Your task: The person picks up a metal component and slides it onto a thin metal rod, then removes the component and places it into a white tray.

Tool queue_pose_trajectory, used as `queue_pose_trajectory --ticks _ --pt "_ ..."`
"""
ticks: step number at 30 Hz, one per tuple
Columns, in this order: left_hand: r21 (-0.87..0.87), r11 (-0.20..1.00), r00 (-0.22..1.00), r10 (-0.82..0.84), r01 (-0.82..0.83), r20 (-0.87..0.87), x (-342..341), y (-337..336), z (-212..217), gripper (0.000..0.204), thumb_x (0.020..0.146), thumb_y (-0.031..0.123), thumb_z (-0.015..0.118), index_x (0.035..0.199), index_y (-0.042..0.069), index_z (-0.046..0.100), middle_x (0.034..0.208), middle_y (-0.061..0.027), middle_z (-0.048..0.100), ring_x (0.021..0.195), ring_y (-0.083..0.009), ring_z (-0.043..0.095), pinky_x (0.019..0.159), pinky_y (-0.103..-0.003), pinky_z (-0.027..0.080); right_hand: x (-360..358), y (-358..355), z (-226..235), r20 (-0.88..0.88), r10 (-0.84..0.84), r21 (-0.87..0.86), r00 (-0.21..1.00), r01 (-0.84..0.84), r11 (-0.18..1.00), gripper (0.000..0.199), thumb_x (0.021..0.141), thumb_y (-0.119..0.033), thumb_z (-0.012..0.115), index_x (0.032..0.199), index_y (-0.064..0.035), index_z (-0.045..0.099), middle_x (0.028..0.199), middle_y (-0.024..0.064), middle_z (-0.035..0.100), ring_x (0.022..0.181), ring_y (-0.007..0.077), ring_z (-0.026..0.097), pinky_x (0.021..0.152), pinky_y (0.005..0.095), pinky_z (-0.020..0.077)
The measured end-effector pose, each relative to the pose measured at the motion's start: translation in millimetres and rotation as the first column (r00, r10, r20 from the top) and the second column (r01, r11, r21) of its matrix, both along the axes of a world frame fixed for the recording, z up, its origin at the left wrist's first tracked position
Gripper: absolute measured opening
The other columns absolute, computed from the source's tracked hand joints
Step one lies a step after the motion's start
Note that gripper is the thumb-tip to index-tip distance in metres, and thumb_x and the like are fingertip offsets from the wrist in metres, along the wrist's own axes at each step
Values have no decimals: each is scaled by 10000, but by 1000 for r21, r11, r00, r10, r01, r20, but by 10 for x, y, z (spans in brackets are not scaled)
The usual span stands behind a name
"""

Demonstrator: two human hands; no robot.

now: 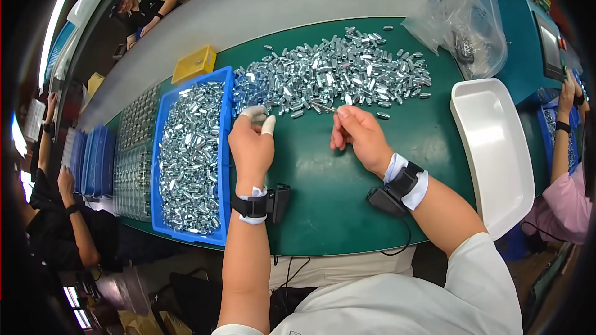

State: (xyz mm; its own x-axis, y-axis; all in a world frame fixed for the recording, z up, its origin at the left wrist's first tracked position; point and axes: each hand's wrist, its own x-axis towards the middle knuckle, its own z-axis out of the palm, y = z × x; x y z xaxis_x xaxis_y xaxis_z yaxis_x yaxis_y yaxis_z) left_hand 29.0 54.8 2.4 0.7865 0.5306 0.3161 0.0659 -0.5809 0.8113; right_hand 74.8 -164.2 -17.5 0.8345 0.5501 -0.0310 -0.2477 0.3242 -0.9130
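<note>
My right hand (363,138) pinches a pair of slim metal tweezers (323,107) between thumb and forefinger. Their tips point left, toward the near edge of a wide heap of small shiny metal cylinders (335,73). My left hand (251,152) wears white finger cots on its thumb and forefinger. These two are parted, with nothing visible between them; the other fingers are partly hidden. It is beside the right wall of a blue tray (226,149), which is full of the same metal pieces.
A small yellow bin (194,65) stands behind the tray, and clear racks of parts (133,161) lie left of it. On the right are a white plastic tray (496,161) and a clear bag (475,37). Other people are on both sides and beyond the grey panel (279,0).
</note>
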Motion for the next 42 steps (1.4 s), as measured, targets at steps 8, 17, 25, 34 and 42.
queue_pose_trajectory --ticks 8,17,25,34,42 --pt "487 871 975 42 72 -219 205 146 -103 259 768 62 711 1010 8 634 765 -132 664 641 -224 634 610 -325 500 -50 -54 17 57 72 -5 996 -72 997 302 1010 -287 411 827 -60 490 637 35 543 617 140 567 578 241 436" --pt "-382 863 937 -349 331 23 -234 -273 271 134 903 55 588 1018 0 629 839 -77 663 704 -160 637 628 -286 508 -78 -91 41 143 101 -112 985 -85 990 345 1012 -270 416 769 -43 507 639 38 554 615 121 563 589 244 445" --pt "-614 656 875 -466 439 128 -262 -301 291 134 935 54 551 1025 -13 625 865 -87 656 743 -157 643 668 -258 530 -61 -35 53 174 138 -140 975 -114 984 363 1003 -240 444 721 -23 513 623 28 548 603 113 554 592 253 454" --pt "-608 730 883 -459 312 -97 -277 -437 211 99 930 77 573 957 -1 627 798 -63 650 679 -121 613 598 -226 487 -132 -30 149 312 132 -380 941 -4 925 365 985 -223 472 704 -12 572 600 29 597 558 83 558 539 252 447" --pt "-710 613 874 -486 348 9 -243 -477 156 59 922 81 591 900 28 605 773 -48 642 648 -101 587 575 -214 457 -129 -15 114 313 94 -351 945 23 936 365 974 -228 487 694 -14 578 566 28 587 509 86 550 483 260 427"
